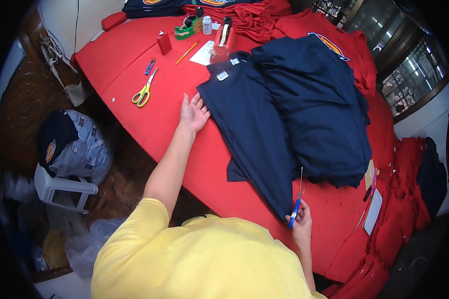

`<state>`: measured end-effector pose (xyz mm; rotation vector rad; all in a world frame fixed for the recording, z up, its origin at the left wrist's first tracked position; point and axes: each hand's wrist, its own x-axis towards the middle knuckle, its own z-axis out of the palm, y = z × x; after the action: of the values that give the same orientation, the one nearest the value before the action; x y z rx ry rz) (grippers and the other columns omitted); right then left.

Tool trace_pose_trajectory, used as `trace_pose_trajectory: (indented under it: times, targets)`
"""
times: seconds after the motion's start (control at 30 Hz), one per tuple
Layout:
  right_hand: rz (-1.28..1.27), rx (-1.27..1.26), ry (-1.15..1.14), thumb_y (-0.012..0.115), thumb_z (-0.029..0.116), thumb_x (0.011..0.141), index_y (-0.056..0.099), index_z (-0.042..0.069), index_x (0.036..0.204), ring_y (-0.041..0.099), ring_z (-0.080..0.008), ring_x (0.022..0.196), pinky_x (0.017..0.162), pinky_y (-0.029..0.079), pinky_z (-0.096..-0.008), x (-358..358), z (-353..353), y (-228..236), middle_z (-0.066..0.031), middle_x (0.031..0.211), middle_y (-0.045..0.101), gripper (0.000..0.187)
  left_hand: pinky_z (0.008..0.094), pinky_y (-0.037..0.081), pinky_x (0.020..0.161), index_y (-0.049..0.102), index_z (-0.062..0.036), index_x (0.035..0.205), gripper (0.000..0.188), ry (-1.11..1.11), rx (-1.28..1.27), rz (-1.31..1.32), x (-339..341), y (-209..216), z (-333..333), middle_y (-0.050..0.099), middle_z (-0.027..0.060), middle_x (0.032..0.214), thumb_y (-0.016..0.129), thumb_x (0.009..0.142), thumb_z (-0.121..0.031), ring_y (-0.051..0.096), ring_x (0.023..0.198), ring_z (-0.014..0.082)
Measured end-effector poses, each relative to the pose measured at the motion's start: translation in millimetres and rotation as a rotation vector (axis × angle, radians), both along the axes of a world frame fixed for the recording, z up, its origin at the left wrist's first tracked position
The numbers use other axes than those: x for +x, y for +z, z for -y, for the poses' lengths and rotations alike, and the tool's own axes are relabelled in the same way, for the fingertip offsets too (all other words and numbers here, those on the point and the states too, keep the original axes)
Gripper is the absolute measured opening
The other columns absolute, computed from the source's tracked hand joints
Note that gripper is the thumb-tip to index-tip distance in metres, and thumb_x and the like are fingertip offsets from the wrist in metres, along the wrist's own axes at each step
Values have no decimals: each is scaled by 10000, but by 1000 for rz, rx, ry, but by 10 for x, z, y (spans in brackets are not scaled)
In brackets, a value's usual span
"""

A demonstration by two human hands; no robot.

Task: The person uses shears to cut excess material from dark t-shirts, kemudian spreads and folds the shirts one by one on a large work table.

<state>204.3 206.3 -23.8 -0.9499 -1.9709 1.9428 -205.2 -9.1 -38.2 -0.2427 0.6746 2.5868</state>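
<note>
Navy garment (252,119) lies left of navy stack (319,112), left hand (193,116) spread palm-up farther left, right hand (302,222) pinching blue-handled tool (295,214) at stack's near side; if grip slips, metal tip (301,173) could snag garment

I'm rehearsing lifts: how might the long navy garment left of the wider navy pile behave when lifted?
The navy garment would probably flop, given its creased cloth. Lifted by one end, it might sag, being long. Rolling seems unlikely, since it lies flat.

Head-worn fisheye view, near, downward onto hands (195,116) and table (149,124)
</note>
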Motion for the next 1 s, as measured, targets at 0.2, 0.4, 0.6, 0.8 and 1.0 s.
trace_pose_trajectory:
  times: [0.2, 0.4, 0.6, 0.8, 1.0]
  targets:
    - [14, -3, 150, 610, -116, 754, 426, 13, 1334, 518, -74, 817, 726, 476, -213, -205, 2, 371, -12, 958, 473, 623, 368, 491, 858, 530, -28, 1248, 440, -180, -528, -286, -405, -79, -6, 640, 115, 1107, 590, 918, -314, 623, 970, 223]
    - [-518, 186, -162, 653, -5, 806, 441, 68, 1314, 562, -106, 835, 707, 486, -211, -253, -855, 929, -40, 945, 555, 555, 256, 435, 868, 625, 11, 1156, 374, -163, -896, -1260, -653, 1778, -409, 665, 66, 1007, 602, 911, -271, 591, 967, 124]
    - [-529, 530, -703, 623, 34, 876, 373, -2, 1347, 561, -121, 783, 678, 491, -260, 253, -1504, 743, -59, 935, 547, 534, 308, 445, 911, 637, -9, 1108, 433, 52, -909, -1627, 215, 2436, -763, 659, 113, 1080, 598, 897, -385, 602, 1049, 198]
    - [-344, 316, -233, 500, -28, 869, 412, 5, 1328, 620, -157, 788, 714, 547, -317, -170, -259, 600, -74, 924, 559, 468, 419, 503, 783, 680, -36, 881, 529, -922, -1911, -1455, 553, 884, -207, 668, 183, 875, 527, 871, -543, 650, 872, 332]
    - [-236, -25, 99, 477, -99, 860, 353, -10, 1381, 640, -206, 956, 818, 515, -295, -727, 381, 444, -106, 1045, 524, 543, 293, 475, 564, 497, -32, 805, 235, -577, -1131, -895, 1611, 28, -7, 582, 87, 714, 697, 831, -153, 585, 628, 166]
